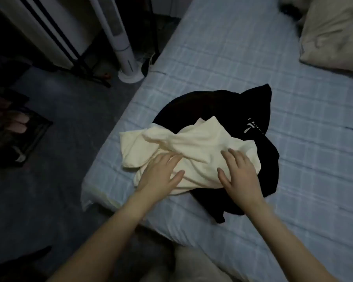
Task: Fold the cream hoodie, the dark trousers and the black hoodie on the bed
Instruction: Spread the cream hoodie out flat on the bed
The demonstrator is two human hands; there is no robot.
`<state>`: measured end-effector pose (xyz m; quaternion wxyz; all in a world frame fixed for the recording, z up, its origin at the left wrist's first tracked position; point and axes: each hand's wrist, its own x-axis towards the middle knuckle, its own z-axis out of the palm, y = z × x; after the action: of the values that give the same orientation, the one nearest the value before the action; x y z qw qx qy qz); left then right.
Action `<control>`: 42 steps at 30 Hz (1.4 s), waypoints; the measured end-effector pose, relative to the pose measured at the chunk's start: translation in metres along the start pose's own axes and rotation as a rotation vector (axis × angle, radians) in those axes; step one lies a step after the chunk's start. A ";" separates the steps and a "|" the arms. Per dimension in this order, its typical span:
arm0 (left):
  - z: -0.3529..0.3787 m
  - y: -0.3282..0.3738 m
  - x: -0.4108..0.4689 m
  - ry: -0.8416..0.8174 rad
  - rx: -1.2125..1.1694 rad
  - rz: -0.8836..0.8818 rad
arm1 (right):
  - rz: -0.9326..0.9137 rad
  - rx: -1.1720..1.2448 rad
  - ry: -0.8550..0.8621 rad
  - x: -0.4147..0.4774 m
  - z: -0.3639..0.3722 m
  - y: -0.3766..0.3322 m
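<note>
A crumpled cream hoodie [194,147] lies on top of a heap of black clothing [216,104] near the front left corner of the bed [253,58]. White lettering shows on the black fabric at the right. I cannot tell the black hoodie and the dark trousers apart in the heap. My left hand [161,174] rests flat on the cream hoodie's near left part, fingers spread. On the hoodie's near right part lies my right hand [238,171], fingers also straight and spread.
The bed has a pale blue checked sheet. A beige pillow [334,33] lies at the far right. A white tower fan [122,47] stands on the dark floor by the bed's left edge, with a dark rack [12,127] further left.
</note>
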<state>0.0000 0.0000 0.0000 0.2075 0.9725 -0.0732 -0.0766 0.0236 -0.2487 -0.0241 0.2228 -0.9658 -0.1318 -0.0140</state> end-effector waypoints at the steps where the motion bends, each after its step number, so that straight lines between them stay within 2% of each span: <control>1: 0.006 -0.006 0.025 0.004 -0.001 0.029 | 0.009 -0.040 -0.003 0.014 0.005 0.012; 4: 0.025 -0.020 0.094 -0.037 0.022 0.046 | 0.073 -0.178 -0.065 0.052 0.013 0.046; 7: 0.060 -0.042 0.151 -0.134 0.094 0.018 | 0.228 -0.198 -0.195 0.076 0.031 0.093; 11: 0.095 -0.077 0.199 -0.359 0.156 -0.099 | 0.387 -0.047 -0.362 0.081 0.066 0.141; 14: 0.118 -0.095 0.203 -0.493 0.082 -0.138 | 0.409 0.121 -0.457 0.068 0.093 0.150; 16: 0.129 -0.103 0.200 -0.526 0.021 -0.125 | 0.413 0.164 -0.464 0.062 0.108 0.146; 20: 0.124 -0.111 0.193 -0.484 -0.179 -0.069 | 0.445 0.337 -0.326 0.054 0.115 0.135; 25: 0.089 -0.104 0.167 -0.429 -0.411 -0.138 | 0.404 0.531 -0.162 0.047 0.091 0.103; 34: -0.021 -0.069 0.066 -0.081 -0.658 -0.130 | 0.265 0.623 -0.009 0.019 0.002 0.006; 39: -0.097 -0.037 0.008 0.083 -0.735 0.013 | 0.219 0.685 0.132 -0.012 -0.062 -0.062; 42: -0.134 -0.018 -0.024 0.123 -0.784 0.102 | 0.221 0.728 0.233 -0.041 -0.098 -0.097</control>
<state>0.0022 0.0734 0.1165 0.5705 0.8174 -0.0740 -0.0302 -0.0381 -0.2170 0.1024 0.5641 -0.8241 0.0029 -0.0518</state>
